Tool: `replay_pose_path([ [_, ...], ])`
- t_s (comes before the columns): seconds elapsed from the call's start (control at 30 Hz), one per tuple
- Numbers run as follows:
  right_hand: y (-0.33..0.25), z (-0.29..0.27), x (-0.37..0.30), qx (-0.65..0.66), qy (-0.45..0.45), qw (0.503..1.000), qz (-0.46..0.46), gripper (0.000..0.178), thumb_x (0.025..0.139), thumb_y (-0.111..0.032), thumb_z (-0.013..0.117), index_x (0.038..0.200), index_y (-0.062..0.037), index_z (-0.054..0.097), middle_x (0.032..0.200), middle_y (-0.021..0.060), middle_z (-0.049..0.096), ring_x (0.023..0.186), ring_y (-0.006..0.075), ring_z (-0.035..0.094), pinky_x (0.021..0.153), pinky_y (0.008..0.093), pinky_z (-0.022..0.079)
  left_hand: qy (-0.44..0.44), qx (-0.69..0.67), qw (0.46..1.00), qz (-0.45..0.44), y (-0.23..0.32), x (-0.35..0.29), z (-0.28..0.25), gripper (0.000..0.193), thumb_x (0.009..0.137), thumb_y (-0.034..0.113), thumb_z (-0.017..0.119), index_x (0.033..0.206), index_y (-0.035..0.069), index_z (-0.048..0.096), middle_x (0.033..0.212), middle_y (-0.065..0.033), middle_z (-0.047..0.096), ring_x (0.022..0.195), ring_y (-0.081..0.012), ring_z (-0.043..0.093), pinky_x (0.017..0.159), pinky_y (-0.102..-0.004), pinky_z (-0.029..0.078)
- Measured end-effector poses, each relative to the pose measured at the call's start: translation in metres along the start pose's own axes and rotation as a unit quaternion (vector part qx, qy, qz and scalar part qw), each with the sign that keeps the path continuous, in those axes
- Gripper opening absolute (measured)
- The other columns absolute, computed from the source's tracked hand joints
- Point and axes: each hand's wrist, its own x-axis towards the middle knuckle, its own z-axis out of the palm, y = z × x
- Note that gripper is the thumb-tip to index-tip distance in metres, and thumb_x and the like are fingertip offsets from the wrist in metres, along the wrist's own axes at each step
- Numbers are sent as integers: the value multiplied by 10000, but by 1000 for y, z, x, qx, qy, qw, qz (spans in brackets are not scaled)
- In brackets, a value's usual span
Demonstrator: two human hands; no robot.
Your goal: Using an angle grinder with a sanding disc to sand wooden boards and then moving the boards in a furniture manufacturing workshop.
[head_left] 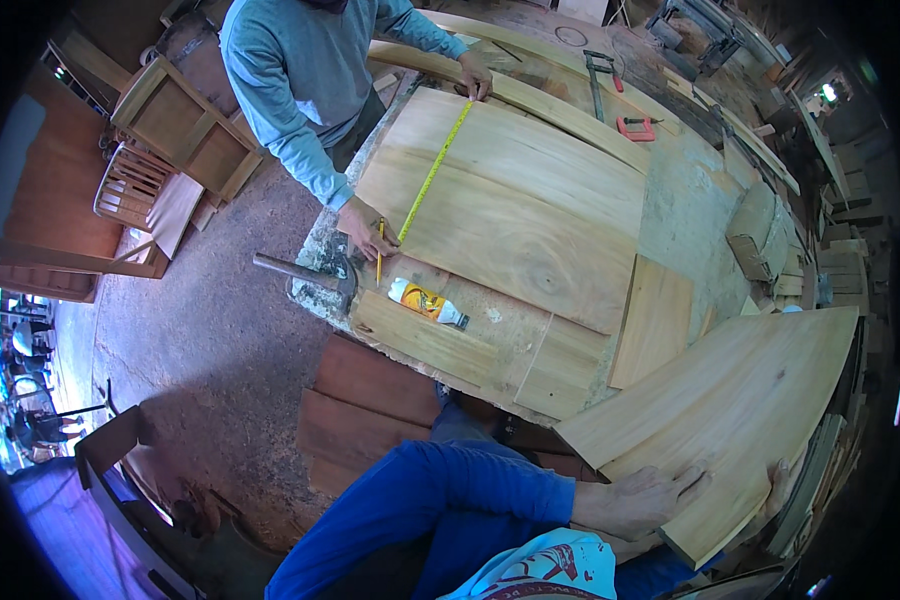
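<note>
My left hand (642, 500), at the end of a blue sleeve, grips the near left edge of a wide light wooden board (730, 400), fingers over its face. Beneath the board's right edge, my right hand (773, 492) curls its fingertips up onto the wood; the rest of it is mostly hidden. The board is tilted, its far part beside the worktable (695, 215). Across the table, another person's hands (370, 228) stretch a yellow measuring tape (435, 170) over a large light panel (510, 200). One of those hands also holds a pencil (379, 255).
A hammer (305, 272) and a white-and-orange bottle (428, 302) lie near the table's left edge. Smaller wood pieces (653, 318) surround the panel. Clamps (635, 128) rest at the back. A wooden chair (135, 190) stands left; stacked boards (815, 480) crowd the right.
</note>
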Motion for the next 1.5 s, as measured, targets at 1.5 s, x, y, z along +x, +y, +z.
replay_pose_path([
  [1.5, 22, -24, -48, 168, 161, 938, 256, 569, 1038, -284, 420, 1530, -30, 289, 1595, 213, 268, 1410, 331, 389, 1163, 445, 365, -68, 15, 998, -14, 5, 7, 3, 942, 706, 101, 694, 1484, -154, 227, 1491, -393, 292, 741, -339, 641, 679, -403, 543],
])
